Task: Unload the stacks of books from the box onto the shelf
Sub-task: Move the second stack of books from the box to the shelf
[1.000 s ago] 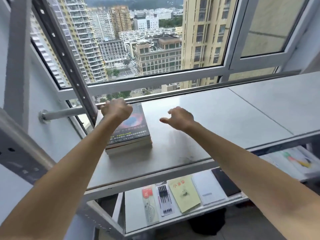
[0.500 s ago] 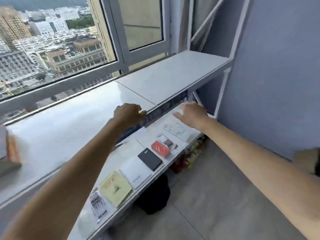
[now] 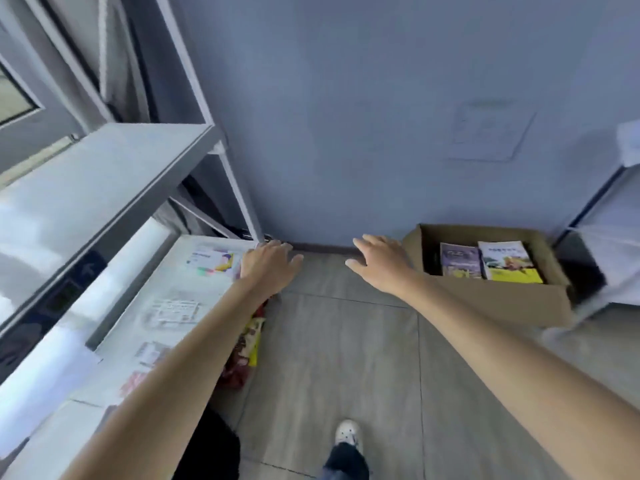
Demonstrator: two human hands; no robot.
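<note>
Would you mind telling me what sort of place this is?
Probably a small room or enclosed balcony used for storage: white metal shelving stands by a window, a cardboard box of books sits on the tiled floor, against a plain blue-grey wall.

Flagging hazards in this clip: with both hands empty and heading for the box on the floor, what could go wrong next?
The cardboard box sits low on the floor, so lifting the books means an awkward bend. Packets lying on the floor by the lower shelf could be kicked by the shoe.
</note>
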